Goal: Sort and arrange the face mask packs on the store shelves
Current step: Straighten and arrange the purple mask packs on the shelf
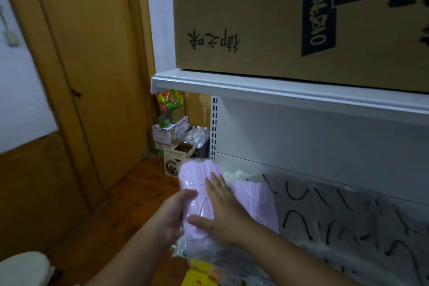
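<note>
Head view: right hand lies flat, fingers straight, on a lilac mask pack. Left hand grips the pack's left edge. It sits at the shelf's left end, beside another lilac pack.

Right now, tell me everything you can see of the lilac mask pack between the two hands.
The lilac mask pack is a stack of pale purple pleated masks in clear, glossy plastic wrap, white ear loops showing through. It lies at the left end of the lower shelf, its far end toward the back panel. The left hand grips its left edge, thumb on top. The right hand presses flat on its top, fingers straight. A second lilac pack lies against its right side. Its near end is hidden.
</note>
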Motion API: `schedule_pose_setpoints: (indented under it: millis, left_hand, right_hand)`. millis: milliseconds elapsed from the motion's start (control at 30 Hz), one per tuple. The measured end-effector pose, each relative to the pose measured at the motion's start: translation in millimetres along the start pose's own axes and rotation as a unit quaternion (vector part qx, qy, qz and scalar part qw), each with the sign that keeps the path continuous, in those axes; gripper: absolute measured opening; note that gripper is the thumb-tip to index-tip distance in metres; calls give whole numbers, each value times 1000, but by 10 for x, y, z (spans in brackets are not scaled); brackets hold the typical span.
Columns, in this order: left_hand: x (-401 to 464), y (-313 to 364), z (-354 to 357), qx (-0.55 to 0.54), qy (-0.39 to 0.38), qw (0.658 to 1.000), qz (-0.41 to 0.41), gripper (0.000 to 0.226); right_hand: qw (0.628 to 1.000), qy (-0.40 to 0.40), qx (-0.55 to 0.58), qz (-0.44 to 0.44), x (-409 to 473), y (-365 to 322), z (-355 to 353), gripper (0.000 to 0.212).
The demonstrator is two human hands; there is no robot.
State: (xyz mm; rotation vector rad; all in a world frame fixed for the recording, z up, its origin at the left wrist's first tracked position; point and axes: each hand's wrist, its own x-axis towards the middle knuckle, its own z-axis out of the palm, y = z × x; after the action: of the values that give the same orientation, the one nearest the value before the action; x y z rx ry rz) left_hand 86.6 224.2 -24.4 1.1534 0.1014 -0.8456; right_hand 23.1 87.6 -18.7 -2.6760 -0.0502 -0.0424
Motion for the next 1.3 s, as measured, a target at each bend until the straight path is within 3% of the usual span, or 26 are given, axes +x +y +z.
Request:
schedule_pose_setpoints:
  millis: [67,133,200,267,333,667,733,833,1000,1300]
  left_hand:
    - [-6,39,-72,5,37,999,17,42]
    - [-16,93,-180,-9,64,997,31,34]
    - [-27,132,-245,-21,78,996,36,28]
    - [-27,161,-265,-22,81,996,31,27]
    - [-3,207,-264,-10,76,997,27,31]
    - [299,306,240,72,10,997,37,33]
    - [369,188,449,90,-13,995,41,21]
    - [400,-18,737,118,-45,992,27,15]
    - [404,-274,1228,135,-90,986,23,16]
    - [53,-1243,2540,189,-214,958,-32,17]
  right_hand:
    - [992,47,86,74,8,-12,-1,92]
    - [961,35,217,171,-6,-57,-21,84]
    - [894,-14,385,228,-18,-117,-3,65]
    - [840,-18,488,239,-47,-193,14,30]
    - [837,-5,496,232,-73,-239,37,6]
    - [820,81,488,288,-556,-161,-115,20]
    - [790,102,517,312,-732,-95,-150,4]
    - [756,143,528,360,-973,27,-210,19]
    - [738,186,527,378,-1410,203,-312,7]
    - [715,312,470,413,-2794,771,-540,9]
